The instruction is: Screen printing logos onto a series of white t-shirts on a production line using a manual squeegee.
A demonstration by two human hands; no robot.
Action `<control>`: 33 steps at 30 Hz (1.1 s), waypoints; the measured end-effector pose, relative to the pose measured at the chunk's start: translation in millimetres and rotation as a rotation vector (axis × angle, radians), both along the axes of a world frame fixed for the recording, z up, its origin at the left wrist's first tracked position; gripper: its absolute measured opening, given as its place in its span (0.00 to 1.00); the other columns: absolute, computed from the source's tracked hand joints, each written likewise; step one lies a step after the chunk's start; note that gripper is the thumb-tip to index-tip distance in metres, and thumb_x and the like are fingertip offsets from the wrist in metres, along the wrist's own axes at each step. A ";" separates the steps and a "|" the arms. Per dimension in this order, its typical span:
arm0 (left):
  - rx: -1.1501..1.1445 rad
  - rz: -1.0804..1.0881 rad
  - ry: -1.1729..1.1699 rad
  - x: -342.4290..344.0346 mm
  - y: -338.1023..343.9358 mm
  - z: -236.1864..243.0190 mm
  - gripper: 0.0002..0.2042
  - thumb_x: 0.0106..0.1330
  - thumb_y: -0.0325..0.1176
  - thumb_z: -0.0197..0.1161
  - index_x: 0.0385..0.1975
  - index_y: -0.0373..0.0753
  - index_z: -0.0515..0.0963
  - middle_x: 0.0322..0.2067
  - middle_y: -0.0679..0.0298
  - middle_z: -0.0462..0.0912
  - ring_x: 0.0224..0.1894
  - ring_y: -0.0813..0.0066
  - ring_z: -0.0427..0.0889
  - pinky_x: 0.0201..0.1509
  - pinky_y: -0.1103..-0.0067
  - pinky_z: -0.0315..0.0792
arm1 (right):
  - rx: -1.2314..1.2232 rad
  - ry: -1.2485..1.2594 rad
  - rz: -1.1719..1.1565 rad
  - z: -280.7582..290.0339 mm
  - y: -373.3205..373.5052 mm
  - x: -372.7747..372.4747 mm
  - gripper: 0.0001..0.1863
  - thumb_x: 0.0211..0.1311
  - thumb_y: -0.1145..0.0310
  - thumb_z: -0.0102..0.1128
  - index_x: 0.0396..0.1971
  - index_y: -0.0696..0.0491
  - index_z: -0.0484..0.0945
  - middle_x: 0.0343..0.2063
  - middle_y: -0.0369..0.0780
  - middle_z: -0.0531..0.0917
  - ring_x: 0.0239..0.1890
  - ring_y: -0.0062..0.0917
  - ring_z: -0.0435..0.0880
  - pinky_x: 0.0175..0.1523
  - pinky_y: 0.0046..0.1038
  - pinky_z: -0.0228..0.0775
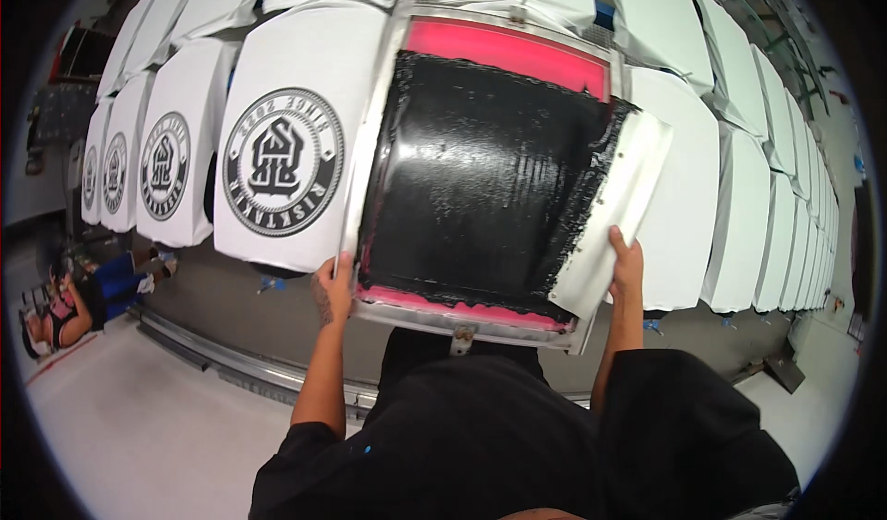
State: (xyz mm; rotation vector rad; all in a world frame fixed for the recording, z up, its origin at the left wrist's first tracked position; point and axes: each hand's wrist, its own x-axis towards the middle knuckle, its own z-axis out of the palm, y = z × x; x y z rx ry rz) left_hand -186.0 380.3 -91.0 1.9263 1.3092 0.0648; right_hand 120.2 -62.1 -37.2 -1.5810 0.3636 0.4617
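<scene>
Head view, one frame. Screen-printing line.

Screen (pixel 480 178): metal-framed, centre of frame, lying flat over one pallet. Mesh pink at the top and bottom margins; the rest is coated in wet black ink (pixel 471 169), streaked top to bottom. Judged: the frame lies down on the pallet so the mesh sits against the garment beneath; that garment is hidden.

Squeegee (pixel 614 215): long pale blade, right of centre, running from upper right toward lower centre along the right edge of the ink. Its inner edge is smeared black. It stands tilted on edge, which would let the blade drag ink rather than lie flat in it.

Left hand (pixel 334 284): lower left corner of the screen. Thumb on top of the frame rail, fingers curled under and out of sight. Closed on the frame, probably steadying it.

Right hand (pixel 626 261): lower right of the screen, wrapped round the near end of the squeegee, fingers behind the blade. Closed grip.

Surroundings: white shirts (pixel 282 137) on pallets fan out left of the screen, each with a round black emblem; blank white ones (pixel 684 187) run along the right side. Grey floor (pixel 139 418) at lower left, with a rail crossing it. Another person (pixel 78 298) sits low at far left, well apart.
</scene>
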 end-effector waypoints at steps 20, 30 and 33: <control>0.595 -0.225 -0.118 -9.7 -46.6 51.6 0.22 0.71 0.48 0.63 0.54 0.34 0.78 0.40 0.48 0.84 0.43 0.57 0.84 0.52 0.67 0.76 | -0.187 0.023 0.313 57.8 35.2 43.2 0.27 0.62 0.56 0.72 0.50 0.64 0.79 0.40 0.44 0.86 0.39 0.29 0.86 0.47 0.32 0.79; -0.401 -0.484 -0.232 -49.9 -199.3 32.3 0.11 0.65 0.38 0.71 0.41 0.38 0.83 0.29 0.60 0.83 0.31 0.66 0.83 0.38 0.74 0.78 | -0.842 -0.820 1.145 99.4 213.6 157.7 0.18 0.59 0.57 0.67 0.40 0.56 0.81 0.37 0.53 0.86 0.43 0.51 0.83 0.51 0.46 0.75; -0.439 -0.342 -0.290 -53.1 -207.4 10.4 0.11 0.65 0.38 0.72 0.40 0.38 0.84 0.29 0.61 0.83 0.32 0.71 0.83 0.37 0.75 0.78 | -1.029 -1.185 1.098 69.9 230.3 168.6 0.16 0.54 0.64 0.67 0.43 0.51 0.80 0.38 0.48 0.86 0.40 0.42 0.84 0.49 0.39 0.70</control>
